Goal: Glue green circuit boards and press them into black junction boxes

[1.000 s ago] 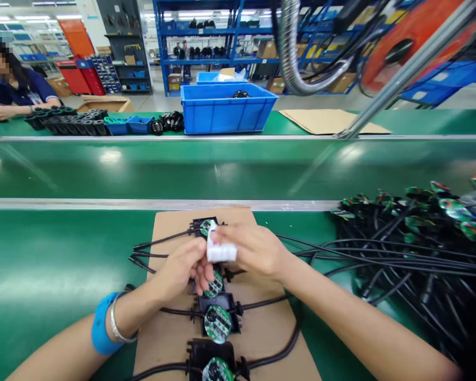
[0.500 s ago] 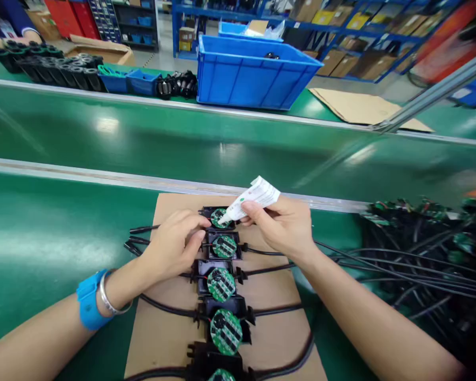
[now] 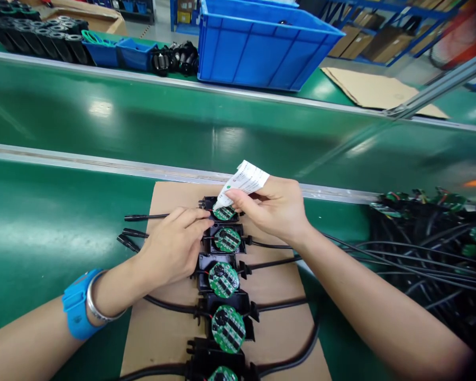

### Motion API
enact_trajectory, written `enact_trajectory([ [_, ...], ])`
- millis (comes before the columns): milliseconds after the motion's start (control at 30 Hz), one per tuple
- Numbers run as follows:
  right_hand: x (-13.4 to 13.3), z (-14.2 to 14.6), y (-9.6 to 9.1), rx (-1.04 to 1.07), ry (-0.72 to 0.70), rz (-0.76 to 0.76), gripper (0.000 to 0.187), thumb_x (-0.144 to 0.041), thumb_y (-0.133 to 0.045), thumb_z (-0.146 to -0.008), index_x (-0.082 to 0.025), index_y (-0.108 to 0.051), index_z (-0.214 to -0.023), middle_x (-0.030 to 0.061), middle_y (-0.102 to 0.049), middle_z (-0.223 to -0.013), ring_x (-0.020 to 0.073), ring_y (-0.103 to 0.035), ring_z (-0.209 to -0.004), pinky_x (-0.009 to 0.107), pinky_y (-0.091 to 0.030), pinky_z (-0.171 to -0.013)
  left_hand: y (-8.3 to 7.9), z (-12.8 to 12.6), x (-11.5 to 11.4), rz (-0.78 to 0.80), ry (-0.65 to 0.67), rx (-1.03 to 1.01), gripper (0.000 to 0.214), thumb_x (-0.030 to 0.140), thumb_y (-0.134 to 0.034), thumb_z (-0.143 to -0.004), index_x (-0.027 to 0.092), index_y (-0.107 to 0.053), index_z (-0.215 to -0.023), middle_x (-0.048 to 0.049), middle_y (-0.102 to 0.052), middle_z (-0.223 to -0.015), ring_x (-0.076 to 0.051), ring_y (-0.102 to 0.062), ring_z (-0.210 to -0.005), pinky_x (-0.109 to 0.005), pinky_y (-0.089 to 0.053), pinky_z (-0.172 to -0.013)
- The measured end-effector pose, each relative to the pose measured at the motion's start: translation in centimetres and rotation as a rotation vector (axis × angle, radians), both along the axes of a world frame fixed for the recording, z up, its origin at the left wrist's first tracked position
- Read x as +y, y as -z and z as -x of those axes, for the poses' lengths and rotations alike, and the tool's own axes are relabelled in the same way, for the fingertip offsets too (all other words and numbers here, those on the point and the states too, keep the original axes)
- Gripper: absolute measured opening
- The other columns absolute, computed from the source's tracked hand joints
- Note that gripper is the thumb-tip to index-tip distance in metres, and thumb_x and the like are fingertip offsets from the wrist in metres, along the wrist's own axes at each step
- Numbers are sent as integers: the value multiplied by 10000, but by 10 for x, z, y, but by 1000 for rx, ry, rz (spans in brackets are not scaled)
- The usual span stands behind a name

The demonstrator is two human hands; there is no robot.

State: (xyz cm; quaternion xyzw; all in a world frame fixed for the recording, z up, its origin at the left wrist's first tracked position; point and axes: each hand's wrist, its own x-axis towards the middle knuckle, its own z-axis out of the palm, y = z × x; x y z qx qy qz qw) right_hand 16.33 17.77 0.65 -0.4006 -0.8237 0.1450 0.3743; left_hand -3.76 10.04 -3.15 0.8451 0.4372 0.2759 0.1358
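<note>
A row of black housings with round green circuit boards (image 3: 223,279) and black cables lies on a cardboard sheet (image 3: 167,328). My right hand (image 3: 275,208) is closed on a small white tube (image 3: 243,181), tilted with its nozzle down on the farthest board (image 3: 223,212). My left hand (image 3: 173,246) rests on the cardboard beside that farthest housing, fingers curled and fingertips pressed against its left side. A blue band and a metal bracelet (image 3: 83,305) are on my left wrist.
A pile of black cables with green boards (image 3: 428,248) lies at the right. Beyond a metal rail runs a green conveyor belt (image 3: 143,121). Behind it stand a blue crate (image 3: 262,47), small blue bins (image 3: 115,53), black parts (image 3: 35,37) and flat cardboard (image 3: 376,90).
The tube, held up between both hands a second ago, has come down with its nozzle on the farthest board. My left hand has moved to the housing's left side. The view has tipped downward.
</note>
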Motion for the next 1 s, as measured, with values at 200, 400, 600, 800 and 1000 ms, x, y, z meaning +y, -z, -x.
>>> enact_trajectory([
  [200, 2, 1, 0, -64, -7, -160, 263, -284, -644, -816, -161, -634, -584, -6, -554, -515, 91, -480, -470, 225, -335, -437, 1, 0, -2, -2, -3, 1, 342, 72, -463, -853, 101, -608, -1161, -102, -586, -1215, -232, -514, -1057, -418, -482, -939],
  [400, 1, 3, 0, -68, -12, -201, 243, -258, -645, -812, -167, -611, -589, -13, -546, -528, 87, -465, -468, 223, -329, -434, 0, 1, -3, 4, -9, 9, 328, 88, -464, -866, 106, -608, -1161, -96, -585, -1219, -227, -512, -1062, -408, -479, -938],
  [600, 1, 4, -2, -45, -40, -266, 195, -206, -656, -790, -168, -608, -605, -21, -555, -540, 81, -477, -467, 216, -326, -421, -3, 1, -2, -8, -9, 15, 325, 91, -460, -871, 99, -610, -1159, -101, -589, -1215, -227, -517, -1060, -401, -481, -929],
  [800, -1, -5, -5, -101, 7, -283, 241, -245, -653, -797, -174, -601, -573, -2, -583, -533, 100, -509, -469, 231, -346, -423, -2, -1, -1, -7, -13, 25, 334, 89, -478, -856, 104, -612, -1162, -102, -589, -1222, -234, -520, -1064, -408, -482, -931],
  [1000, -8, -10, -9, -124, -2, -291, 214, -241, -655, -799, -184, -616, -597, 0, -610, -555, 112, -537, -486, 241, -373, -436, -3, 1, -2, -18, -11, 29, 328, 86, -482, -853, 99, -615, -1153, -106, -598, -1204, -230, -530, -1044, -402, -491, -914],
])
